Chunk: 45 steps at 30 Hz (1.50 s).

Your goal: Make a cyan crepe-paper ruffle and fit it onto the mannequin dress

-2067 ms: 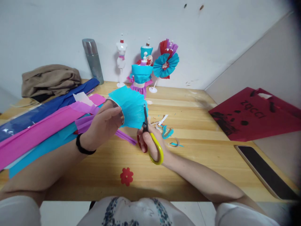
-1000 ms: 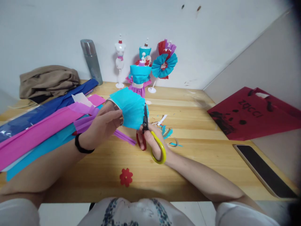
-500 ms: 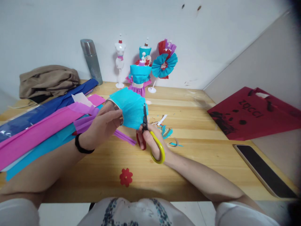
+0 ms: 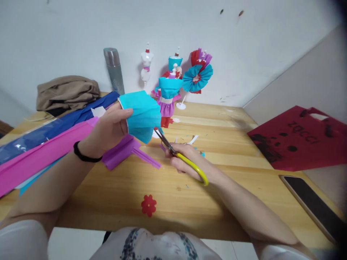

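My left hand (image 4: 107, 126) is closed on a pleated turquoise crepe paper skirt (image 4: 142, 115), thumb on top at its narrow white-edged end. The flared end points right. My right hand (image 4: 181, 153) is closed around scissors (image 4: 193, 168) with a yellow handle loop. Their dark blades point up and left, tips close to the skirt's lower right edge, slightly parted; whether they touch it I cannot tell. Beneath my left hand lies folded purple crepe paper (image 4: 116, 155). A red paper flower (image 4: 149, 205) with a small centre hole lies flat near the table's front edge.
Along the wall stand a grey bottle (image 4: 114, 70), a bare white mannequin (image 4: 146, 65) and paper-dressed mannequins (image 4: 170, 88). Rolled pink crepe paper (image 4: 48, 148) and brown cloth (image 4: 67, 92) are at left. A red bag (image 4: 295, 141) and a phone (image 4: 311, 206) are at right.
My right hand has drawn the scissors down and right, off the skirt's edge, turning them sideways. My left hand has shifted left with the skirt. The whole view has swung slightly.
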{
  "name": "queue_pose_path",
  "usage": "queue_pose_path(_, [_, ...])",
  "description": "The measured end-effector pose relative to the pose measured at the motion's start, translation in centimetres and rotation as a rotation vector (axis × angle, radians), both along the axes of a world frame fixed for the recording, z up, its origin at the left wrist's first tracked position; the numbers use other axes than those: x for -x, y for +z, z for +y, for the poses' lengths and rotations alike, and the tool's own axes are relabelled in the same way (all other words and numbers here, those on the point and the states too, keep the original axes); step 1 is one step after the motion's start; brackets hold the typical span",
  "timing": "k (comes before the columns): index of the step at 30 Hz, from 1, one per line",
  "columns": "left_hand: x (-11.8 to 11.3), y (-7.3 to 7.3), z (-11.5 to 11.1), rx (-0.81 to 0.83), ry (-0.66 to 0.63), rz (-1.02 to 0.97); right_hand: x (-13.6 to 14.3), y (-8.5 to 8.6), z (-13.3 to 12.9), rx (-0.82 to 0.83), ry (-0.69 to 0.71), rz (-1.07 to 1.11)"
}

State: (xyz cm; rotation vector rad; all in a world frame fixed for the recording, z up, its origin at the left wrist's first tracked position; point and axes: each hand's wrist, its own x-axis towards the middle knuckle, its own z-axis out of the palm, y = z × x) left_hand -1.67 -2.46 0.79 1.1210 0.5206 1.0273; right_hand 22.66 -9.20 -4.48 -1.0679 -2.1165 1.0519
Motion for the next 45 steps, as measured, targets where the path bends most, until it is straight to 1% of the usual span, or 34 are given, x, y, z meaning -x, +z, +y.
queue_pose_path(2, [0.6, 0.4, 0.3, -0.065, -0.037, 0.044, -1.0, 1.4, 0.3, -0.032, 0.113, -0.155])
queue_pose_path(4, [0.9, 0.5, 0.5, -0.094, -0.065, 0.091, -1.8, 2.5, 0.5, -0.067, 0.173, -0.264])
queue_pose_path(7, [1.0, 0.3, 0.8, -0.059, -0.113, 0.140, -2.6, 3.2, 0.7, -0.120, 0.209, -0.257])
queue_pose_path(9, [0.8, 0.1, 0.8, -0.019, -0.156, 0.155, -2.8, 3.1, 0.8, -0.141, 0.205, -0.222])
queue_pose_path(13, [0.2, -0.5, 0.5, 0.045, -0.211, 0.163, -2.4, 2.8, 0.7, -0.117, 0.193, -0.223])
queue_pose_path(18, [-0.1, -0.6, 0.3, 0.012, -0.284, 0.223, -1.7, 2.4, 0.5, -0.113, 0.209, -0.246])
queue_pose_path(23, [-0.1, -0.5, 0.1, -0.039, -0.300, 0.289, -1.6, 2.0, 0.6, -0.080, 0.216, -0.289])
queue_pose_path(26, [-0.3, -0.5, -0.2, -0.053, -0.314, 0.328, -1.5, 1.7, 0.6, -0.106, 0.227, -0.296])
queue_pose_path(29, [-0.5, -0.7, -0.3, -0.041, -0.302, 0.363, -1.5, 1.5, 0.6, -0.127, 0.246, -0.290])
queue_pose_path(39, [-0.3, -1.4, 0.1, -0.021, -0.320, 0.346, -1.4, 0.9, 0.8, -0.126, 0.242, -0.286])
queue_pose_path(45, [-0.3, -1.4, 0.1, -0.031, -0.321, 0.366, -1.3, 1.1, 0.9, -0.089, 0.254, -0.268])
